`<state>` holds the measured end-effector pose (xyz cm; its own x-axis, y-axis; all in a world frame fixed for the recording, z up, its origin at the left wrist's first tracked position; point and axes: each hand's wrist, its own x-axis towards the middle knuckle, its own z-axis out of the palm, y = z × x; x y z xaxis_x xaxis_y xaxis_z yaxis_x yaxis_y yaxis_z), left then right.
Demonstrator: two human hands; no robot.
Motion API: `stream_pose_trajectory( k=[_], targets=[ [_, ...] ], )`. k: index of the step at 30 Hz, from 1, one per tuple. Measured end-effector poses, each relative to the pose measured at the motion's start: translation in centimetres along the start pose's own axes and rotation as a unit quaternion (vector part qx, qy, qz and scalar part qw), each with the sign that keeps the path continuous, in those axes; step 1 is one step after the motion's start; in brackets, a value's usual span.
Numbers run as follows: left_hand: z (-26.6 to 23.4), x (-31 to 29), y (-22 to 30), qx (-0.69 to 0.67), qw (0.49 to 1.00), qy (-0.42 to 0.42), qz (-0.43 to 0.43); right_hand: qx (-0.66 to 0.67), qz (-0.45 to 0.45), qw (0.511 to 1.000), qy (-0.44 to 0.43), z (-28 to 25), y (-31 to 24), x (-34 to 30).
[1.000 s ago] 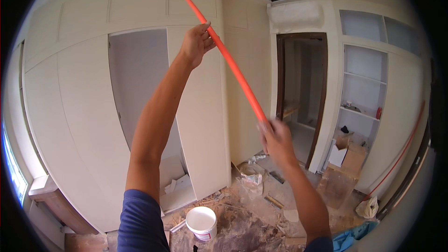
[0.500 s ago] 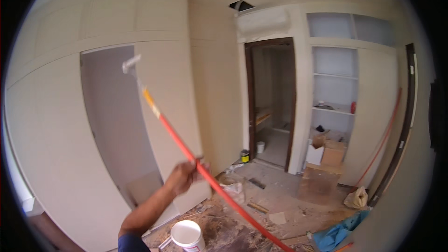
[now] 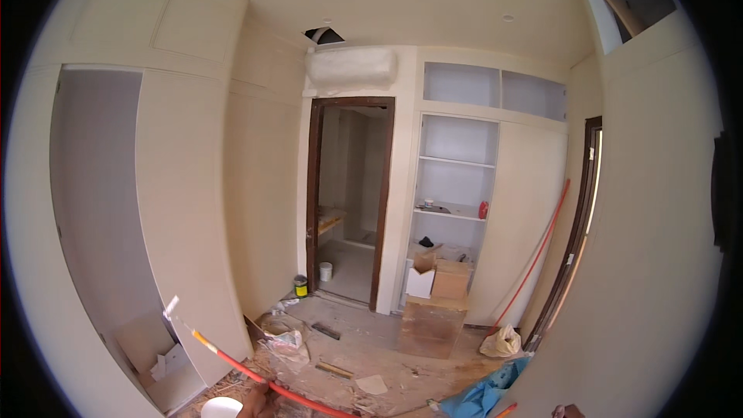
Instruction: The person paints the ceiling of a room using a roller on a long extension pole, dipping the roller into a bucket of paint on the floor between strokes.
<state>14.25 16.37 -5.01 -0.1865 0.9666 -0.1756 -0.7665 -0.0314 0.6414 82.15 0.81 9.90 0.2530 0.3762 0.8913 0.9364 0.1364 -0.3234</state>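
A paint roller on a red extension pole (image 3: 306, 401) slants from the lower middle up to the left. Its white roller head (image 3: 172, 306) is near the lower part of the cream cupboard front, beyond a yellow grip section; whether it touches is unclear. My left hand (image 3: 259, 402) is closed around the pole at the lower edge, partly cut off. Next to that hand stands a white bucket (image 3: 221, 408), only its top in view. At the lower right edge a small part of my right hand (image 3: 569, 412) shows; its fingers are mostly hidden.
An open wardrobe bay (image 3: 101, 186) is on the left. Ahead are a dark-framed doorway (image 3: 312, 178) and shelves (image 3: 457, 161) with cardboard boxes (image 3: 450, 279) below. Debris, a blue sheet (image 3: 484, 395) and a white bag (image 3: 503, 342) lie on the floor. Another red pole (image 3: 534, 251) leans right.
The roller head and my left hand have come down. My view has turned right and upward. Part of my right hand now shows at the lower right edge.
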Motion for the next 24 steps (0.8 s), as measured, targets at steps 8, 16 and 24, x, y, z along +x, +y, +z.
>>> stream_pose_trajectory(
  k=[8, 16, 24],
  targets=[
    [-2.2, -2.5, -8.3, -0.089, 0.990, 0.014, -0.111, 0.047, -0.113, 0.991, 0.063, -0.7, -2.7, 8.4],
    [-4.8, -3.3, -14.9, -0.191, 0.974, 0.012, -0.123, 0.015, -0.147, 0.989, 0.011, -0.8, -4.5, 11.3],
    [-1.2, -4.3, -14.7, -0.128, 0.946, 0.189, -0.231, 0.044, -0.108, 0.992, 0.054, 0.1, -3.0, 11.1]
  ],
)
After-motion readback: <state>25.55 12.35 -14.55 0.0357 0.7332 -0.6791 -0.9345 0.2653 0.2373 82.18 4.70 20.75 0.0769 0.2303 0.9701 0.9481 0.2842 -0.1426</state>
